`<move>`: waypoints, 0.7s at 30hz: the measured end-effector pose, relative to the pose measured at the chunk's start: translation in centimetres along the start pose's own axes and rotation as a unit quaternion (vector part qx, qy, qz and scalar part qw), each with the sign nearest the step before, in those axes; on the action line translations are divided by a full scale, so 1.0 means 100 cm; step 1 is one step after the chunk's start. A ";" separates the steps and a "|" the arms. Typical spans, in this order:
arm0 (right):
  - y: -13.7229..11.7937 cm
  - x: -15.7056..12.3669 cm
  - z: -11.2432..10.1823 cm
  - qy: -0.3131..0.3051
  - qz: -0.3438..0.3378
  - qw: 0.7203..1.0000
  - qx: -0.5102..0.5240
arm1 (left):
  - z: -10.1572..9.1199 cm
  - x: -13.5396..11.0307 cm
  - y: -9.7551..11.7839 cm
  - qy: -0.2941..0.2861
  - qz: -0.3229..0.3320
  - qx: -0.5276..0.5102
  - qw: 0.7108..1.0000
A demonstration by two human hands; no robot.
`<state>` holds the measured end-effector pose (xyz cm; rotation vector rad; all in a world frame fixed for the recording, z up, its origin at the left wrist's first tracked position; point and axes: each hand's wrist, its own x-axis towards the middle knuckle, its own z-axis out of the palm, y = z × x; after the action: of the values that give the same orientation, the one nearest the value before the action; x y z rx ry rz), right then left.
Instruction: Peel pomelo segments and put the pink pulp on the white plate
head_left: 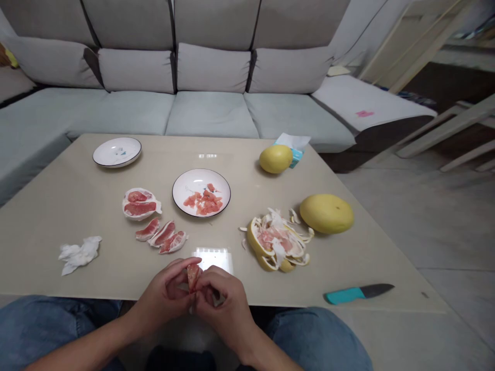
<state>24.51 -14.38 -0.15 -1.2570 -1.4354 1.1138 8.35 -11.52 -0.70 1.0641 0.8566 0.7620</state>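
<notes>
Between my two hands, at the table's near edge, is a pink pomelo segment (193, 275). My left hand (168, 288) is closed around its left side, fingers curled behind it. My right hand (220, 296) pinches its right side with thumb and fingertips. Just beyond them lie several unpeeled pomelo segments (166, 236) and a larger pomelo piece (139, 204) with white pith. A white plate (183, 180) with a dark rim holds small bits of pink pulp (207, 202). Right of my hands sits a heap of pomelo peel (266, 262) with pink membranes in it.
A knife (359, 292) with a teal handle lies at the near right edge. Two whole yellow pomelos (327, 213) stand on the right, one by a tissue pack (297, 154). Another plate (117, 152) is far left, a crumpled tissue (80, 255) near left. A sofa (211, 111) borders the table.
</notes>
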 end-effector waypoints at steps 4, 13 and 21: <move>-0.001 0.006 -0.010 0.024 0.023 0.999 0.005 | -0.002 -0.001 0.005 -0.008 -0.045 -0.032 0.998; 0.000 0.015 -0.023 0.009 0.084 0.993 0.085 | -0.011 -0.002 0.018 -0.016 -0.140 -0.113 0.984; 0.002 0.011 -0.011 -0.029 0.122 0.981 0.147 | -0.009 0.003 0.007 0.042 -0.106 -0.078 0.990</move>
<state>25.59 -13.23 -0.06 -1.2158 -1.1259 1.4790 7.56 -10.70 -0.32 0.7939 0.9498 0.6866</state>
